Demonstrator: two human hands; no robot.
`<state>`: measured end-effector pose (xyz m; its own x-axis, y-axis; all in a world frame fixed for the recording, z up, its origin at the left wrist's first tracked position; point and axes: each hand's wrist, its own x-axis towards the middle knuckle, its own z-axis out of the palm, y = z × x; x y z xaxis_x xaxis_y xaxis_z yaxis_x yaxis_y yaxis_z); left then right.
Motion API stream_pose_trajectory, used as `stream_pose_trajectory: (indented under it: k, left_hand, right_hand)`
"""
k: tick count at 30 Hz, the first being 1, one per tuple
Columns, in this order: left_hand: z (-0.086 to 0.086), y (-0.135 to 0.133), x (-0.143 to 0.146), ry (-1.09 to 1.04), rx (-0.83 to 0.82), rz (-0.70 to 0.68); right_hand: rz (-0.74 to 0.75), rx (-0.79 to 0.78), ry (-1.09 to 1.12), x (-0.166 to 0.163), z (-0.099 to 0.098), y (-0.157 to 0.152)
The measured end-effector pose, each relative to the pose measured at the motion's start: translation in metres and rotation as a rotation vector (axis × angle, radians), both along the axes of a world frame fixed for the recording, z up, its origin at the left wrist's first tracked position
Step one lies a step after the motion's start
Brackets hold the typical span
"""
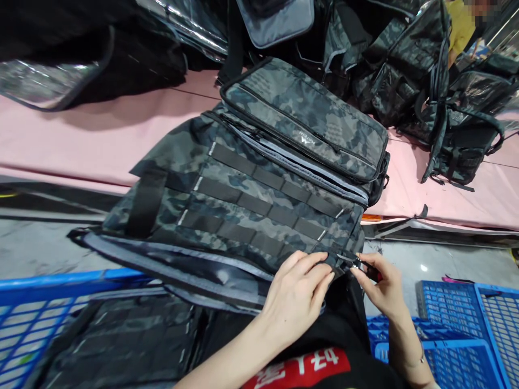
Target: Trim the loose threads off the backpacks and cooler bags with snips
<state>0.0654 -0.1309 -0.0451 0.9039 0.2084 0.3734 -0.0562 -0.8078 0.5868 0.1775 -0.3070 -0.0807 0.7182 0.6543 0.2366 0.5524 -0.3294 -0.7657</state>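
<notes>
A dark camouflage backpack (243, 216) lies in front of me, partly on the pink table and hanging over its edge. Its front flap pocket is folded back at the far end, and rows of webbing cross the panel. My left hand (298, 289) is closed on the bag's near right edge, fingertips pinching the fabric. Close by, my right hand (381, 283) grips a small pair of thread snips (352, 260) with dark handles. The snips' blades point left at the bag's edge, near my left fingertips. Whether they touch a thread is too small to tell.
The pink table (101, 138) runs across the view. More camouflage bags (409, 81) are piled at the back right, and a black bag (133, 70) sits back left. Blue crates (454, 356) stand at lower right; a blue basket (24, 319) holds bags at lower left.
</notes>
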Motion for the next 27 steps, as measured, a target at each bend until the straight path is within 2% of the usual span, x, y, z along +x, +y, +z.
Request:
stream_pose_trajectory:
  k: [6,12,27]
  left_hand:
    - [-0.001,0.002,-0.001,0.081,-0.085,-0.064]
    - [-0.003,0.002,-0.003,0.06,-0.1,-0.077]
    - [-0.003,0.002,-0.003,0.031,-0.093,-0.08]
  right_hand:
    - [0.046,-0.04,-0.148,0.0,0.011,0.006]
    - [0.05,-0.058,-0.235,0.0,0.013,0.005]
    - [0.087,-0.04,-0.122,0.005,0.013,0.009]
